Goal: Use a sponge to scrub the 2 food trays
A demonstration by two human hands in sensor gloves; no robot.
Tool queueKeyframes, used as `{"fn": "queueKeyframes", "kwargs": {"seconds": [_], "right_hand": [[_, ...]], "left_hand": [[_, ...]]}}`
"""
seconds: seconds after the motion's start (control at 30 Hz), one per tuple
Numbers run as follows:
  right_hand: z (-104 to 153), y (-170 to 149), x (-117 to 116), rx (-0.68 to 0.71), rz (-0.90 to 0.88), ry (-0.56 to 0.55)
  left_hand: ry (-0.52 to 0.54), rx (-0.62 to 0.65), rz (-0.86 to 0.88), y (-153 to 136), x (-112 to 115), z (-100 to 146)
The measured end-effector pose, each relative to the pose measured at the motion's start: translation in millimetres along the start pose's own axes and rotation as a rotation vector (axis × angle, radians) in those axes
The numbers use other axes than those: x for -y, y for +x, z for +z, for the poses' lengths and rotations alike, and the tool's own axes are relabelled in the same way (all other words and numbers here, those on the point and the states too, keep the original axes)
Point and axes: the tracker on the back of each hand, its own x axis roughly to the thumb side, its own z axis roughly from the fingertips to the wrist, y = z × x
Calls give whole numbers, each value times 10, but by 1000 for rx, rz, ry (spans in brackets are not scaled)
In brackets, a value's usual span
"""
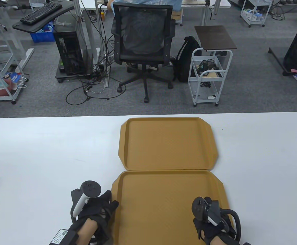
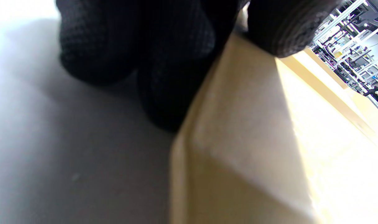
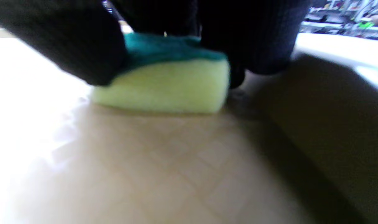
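Trays: I count two, tan plastic with cut corners and raised rims; the far tray (image 1: pixel 168 143) lies just beyond the near tray (image 1: pixel 163 204) on the white table (image 1: pixel 36 153), edges touching or nearly so.
Texture: my right wrist view shows a fine diamond pattern on the near tray floor.
Sponge: one sponge (image 3: pixel 164 84), yellow foam under a teal scouring layer, flat on the near tray, right side.
Right hand: my right hand (image 1: pixel 212 217) grips the sponge from above, fingers (image 3: pixel 67 46) curled round it.
Left hand: my left hand (image 1: pixel 94 206) is at the near tray's left rim, fingers (image 2: pixel 176 62) curled against the edge.
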Motion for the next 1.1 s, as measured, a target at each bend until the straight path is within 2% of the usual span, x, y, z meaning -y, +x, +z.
{"fn": "queueKeyframes", "kwargs": {"seconds": [0.17,0.4,0.53,0.67,0.8,0.9,1.0,1.1], "right_hand": [[39,-67,123,26,-52,-83],[162,-322,391,90,-220,-254],[246,-390,504,137,-287,-324],[293,-373,548,174,-304,-334],[321,-342,555,202,-318,-341],[328,-335,558,216,-311,-345],[327,-351,559,221,-319,-348],[321,-354,557,224,-323,-346]], "left_hand": [[2,-10,1,9,17,5],[-61,-10,30,20,40,9],[-62,-2,38,44,41,30],[-161,-37,225,-25,21,-10],[-163,18,352,-36,-108,24],[-131,91,383,5,-165,60],[-88,143,413,37,-107,92],[-127,148,416,57,-62,87]]}}
